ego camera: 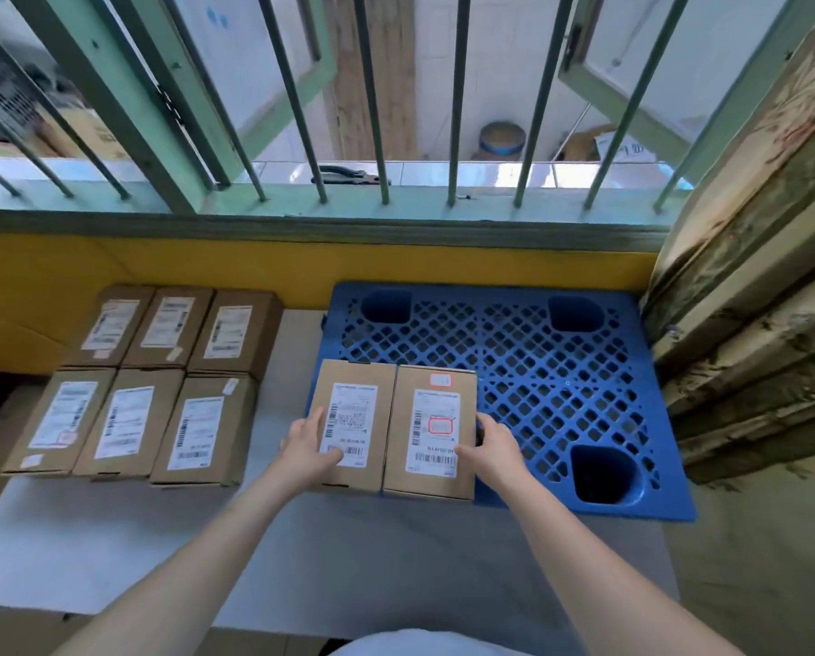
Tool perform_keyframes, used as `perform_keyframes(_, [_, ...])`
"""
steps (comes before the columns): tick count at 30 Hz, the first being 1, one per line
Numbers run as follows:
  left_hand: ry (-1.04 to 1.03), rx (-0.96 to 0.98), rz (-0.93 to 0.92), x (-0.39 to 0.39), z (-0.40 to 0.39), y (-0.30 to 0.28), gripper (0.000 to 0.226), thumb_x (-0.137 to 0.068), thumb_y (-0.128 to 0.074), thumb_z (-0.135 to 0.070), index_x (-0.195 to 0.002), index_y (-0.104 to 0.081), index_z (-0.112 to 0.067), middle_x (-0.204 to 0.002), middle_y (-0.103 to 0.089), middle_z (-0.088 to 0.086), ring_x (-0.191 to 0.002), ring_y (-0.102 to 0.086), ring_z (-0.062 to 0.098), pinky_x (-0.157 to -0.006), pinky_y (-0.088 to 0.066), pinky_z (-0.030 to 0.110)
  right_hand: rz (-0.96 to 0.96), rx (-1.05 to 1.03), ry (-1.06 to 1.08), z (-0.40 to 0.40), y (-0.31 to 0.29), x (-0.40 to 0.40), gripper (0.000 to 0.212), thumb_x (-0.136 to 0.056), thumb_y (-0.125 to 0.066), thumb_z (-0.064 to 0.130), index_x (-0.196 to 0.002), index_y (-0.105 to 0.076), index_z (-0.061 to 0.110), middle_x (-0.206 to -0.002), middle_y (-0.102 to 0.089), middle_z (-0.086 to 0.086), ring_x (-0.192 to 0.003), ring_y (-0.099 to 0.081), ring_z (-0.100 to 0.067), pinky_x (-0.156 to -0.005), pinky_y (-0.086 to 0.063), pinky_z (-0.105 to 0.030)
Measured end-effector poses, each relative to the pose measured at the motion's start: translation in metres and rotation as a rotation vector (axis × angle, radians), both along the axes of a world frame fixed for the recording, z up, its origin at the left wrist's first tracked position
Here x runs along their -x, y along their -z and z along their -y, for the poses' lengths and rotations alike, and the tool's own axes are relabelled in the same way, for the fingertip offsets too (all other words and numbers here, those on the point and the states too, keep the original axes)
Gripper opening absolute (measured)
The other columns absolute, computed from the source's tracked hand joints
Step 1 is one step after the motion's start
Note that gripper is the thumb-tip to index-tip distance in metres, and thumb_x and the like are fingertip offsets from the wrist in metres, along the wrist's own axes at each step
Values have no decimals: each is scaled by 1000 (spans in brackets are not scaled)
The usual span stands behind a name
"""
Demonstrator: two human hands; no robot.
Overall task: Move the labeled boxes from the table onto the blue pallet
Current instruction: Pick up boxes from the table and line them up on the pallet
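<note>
Head view, frame centre: my left hand (pixel 312 445) and right hand (pixel 493 446) clamp two boxes (pixel 393 426) side by side at the pallet (pixel 562 371) corner, where uneven squeeze could let one slip free.

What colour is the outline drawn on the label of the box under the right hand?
Red, a rounded rectangle on the white label, clearest in the head view.

We are seeing the white table (pixel 301 561) carrying six labeled boxes (pixel 135 385) at left. The blue pallet (pixel 562 371) is lying at right, touching the table's far edge.
</note>
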State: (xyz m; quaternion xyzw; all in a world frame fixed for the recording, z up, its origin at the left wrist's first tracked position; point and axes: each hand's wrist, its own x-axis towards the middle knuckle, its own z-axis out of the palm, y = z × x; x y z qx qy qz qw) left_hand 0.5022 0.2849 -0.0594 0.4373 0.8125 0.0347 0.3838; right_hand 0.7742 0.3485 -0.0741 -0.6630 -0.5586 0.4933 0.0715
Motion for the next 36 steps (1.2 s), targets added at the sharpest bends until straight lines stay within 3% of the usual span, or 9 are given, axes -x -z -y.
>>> perform_keyframes(3, [2,2,18,4,1,-3,76,-82,-62,-39,-148,-25,-29,-143,-39,9,-132,-40,32,-108,-37,47,35,20,21,-1,0,3,43,-89,-63,27,-129,-52,14,-117,-59,-4,-92,-59,-15,-63,-47,-24])
perform_keyframes(5, [-22,-3,29,14,4,-7,85,-74,-60,-55,-148,-21,-36,-146,-40,5,-132,-43,28,-107,-40,48,195,-11,30,-4,-5,9,45,-91,-56,35,-128,-50,10,-126,-52,-10,-110,-52,-27,-78,-48,-35])
perform_keyframes(7, [-74,-24,11,21,9,-17,91,-78,-59,-56,-153,-13,-31,-155,-30,5,-139,-35,27,-112,-34,47,286,-96,47,-11,-13,21,51,-93,-50,37,-135,-44,8,-138,-44,-14,-125,-40,-35,-96,-42,-46])
perform_keyframes(12, [-218,-150,-16,48,31,-53,80,-92,-54,-47,-155,-9,-25,-162,-13,4,-147,-21,24,-115,-24,43,137,-309,-51,-40,-43,95,67,-97,-39,44,-154,-25,11,-160,-27,-11,-147,-21,-29,-118,-24,-47])
perform_keyframes(16, [-289,-179,-13,93,50,-57,78,-93,-51,-47,-155,-12,-20,-161,-16,7,-147,-19,23,-117,-21,40,-78,-334,-121,-37,-62,180,69,-99,-40,48,-156,-21,13,-162,-21,-7,-150,-17,-25,-120,-21,-45])
perform_keyframes(19, [-319,-200,-6,130,60,-50,71,-95,-53,-36,-153,-19,-12,-157,-22,13,-144,-26,26,-116,-23,34,-169,-331,-147,-22,-67,237,68,-100,-41,48,-156,-20,15,-163,-20,-4,-150,-18,-20,-119,-22,-41])
perform_keyframes(22, [-342,-198,73,181,72,-33,66,-96,-54,-30,-152,-22,-13,-153,-26,11,-138,-34,24,-107,-27,27,-177,-303,-142,-5,-58,294,68,-100,-42,47,-156,-20,15,-163,-21,-4,-149,-20,-20,-117,-23,-38])
perform_keyframes(28, [-260,-96,170,290,95,-4,71,-93,-52,-42,-152,-22,-17,-157,-22,7,-142,-31,24,-114,-28,37,-132,-135,-23,30,-25,403,68,-100,-45,43,-155,-22,9,-161,-27,-9,-148,-24,-24,-116,-23,-33])
perform_keyframes(36, [-230,3,310,344,80,17,64,-92,-52,-41,-148,-32,-17,-146,-41,4,-132,-42,22,-109,-36,37,-50,164,151,57,3,423,68,-98,-49,39,-156,-20,18,-158,-32,-7,-142,-35,-28,-112,-31,-38])
